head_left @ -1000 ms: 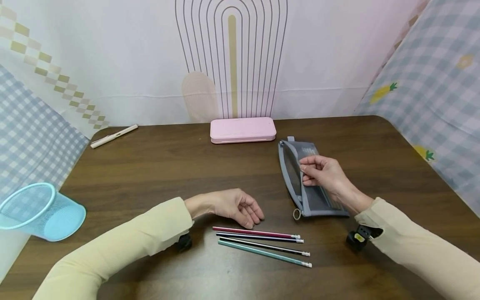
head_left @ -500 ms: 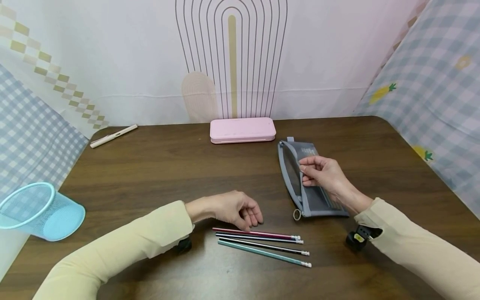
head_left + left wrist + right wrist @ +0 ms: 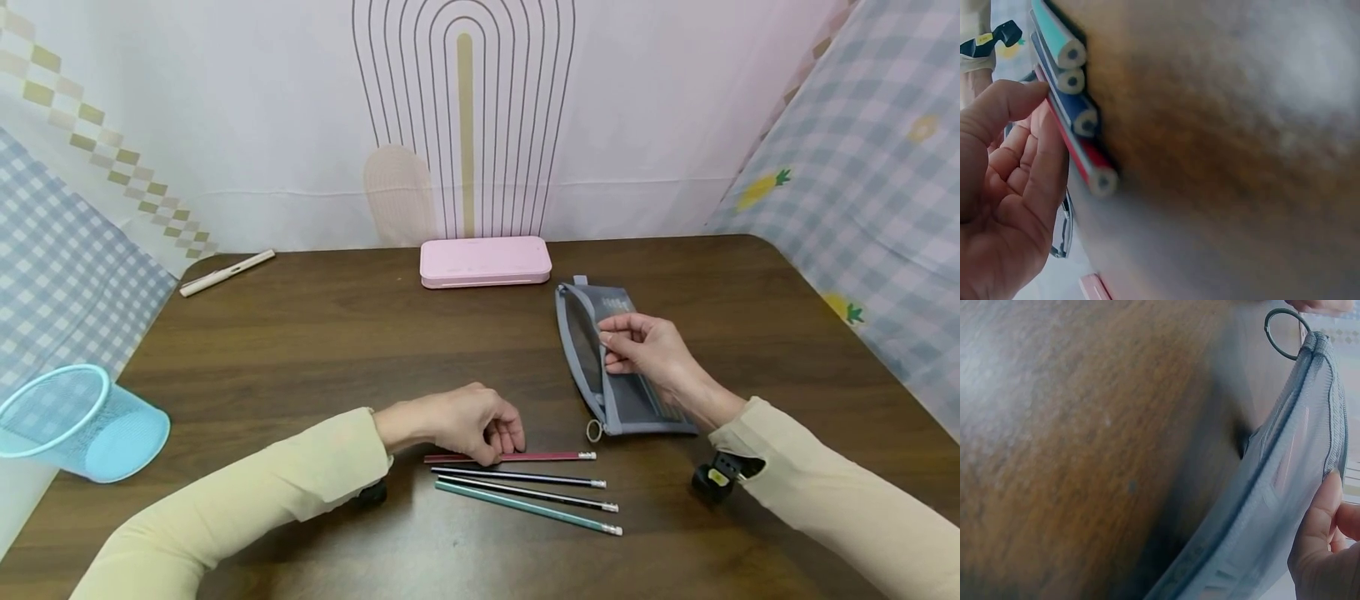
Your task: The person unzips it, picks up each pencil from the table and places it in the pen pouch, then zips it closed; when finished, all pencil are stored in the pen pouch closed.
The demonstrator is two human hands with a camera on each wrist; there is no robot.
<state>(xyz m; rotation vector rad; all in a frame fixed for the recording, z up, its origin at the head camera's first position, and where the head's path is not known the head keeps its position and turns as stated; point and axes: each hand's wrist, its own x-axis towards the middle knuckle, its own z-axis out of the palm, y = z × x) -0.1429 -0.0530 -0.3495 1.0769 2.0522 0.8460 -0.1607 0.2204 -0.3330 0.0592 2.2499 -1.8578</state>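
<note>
My left hand [image 3: 468,421] pinches a red pencil [image 3: 536,457] between thumb and fingertips, low over the table. Just nearer to me lie a dark blue pencil [image 3: 525,477], a black pencil [image 3: 528,493] and a green pencil [image 3: 525,507], roughly side by side, erasers to the right. In the left wrist view, the thumb presses the red pencil [image 3: 1088,156] beside the unsharpened ends of the others. My right hand [image 3: 648,346] pinches the edge of a grey mesh zip pouch [image 3: 641,404], holding its mouth apart. The right wrist view shows the pouch's zipper edge [image 3: 1335,425] at the fingertips.
A pink pencil case [image 3: 485,262] lies at the back edge of the brown table [image 3: 337,333]. A white pen [image 3: 227,273] is at the back left corner. A blue mesh cup [image 3: 127,433] lies on its side at the left edge.
My left hand has come down onto the red pencil and taken hold of it. The red pencil has swung away from the dark blue one at its eraser end. My right hand stays on the pouch.
</note>
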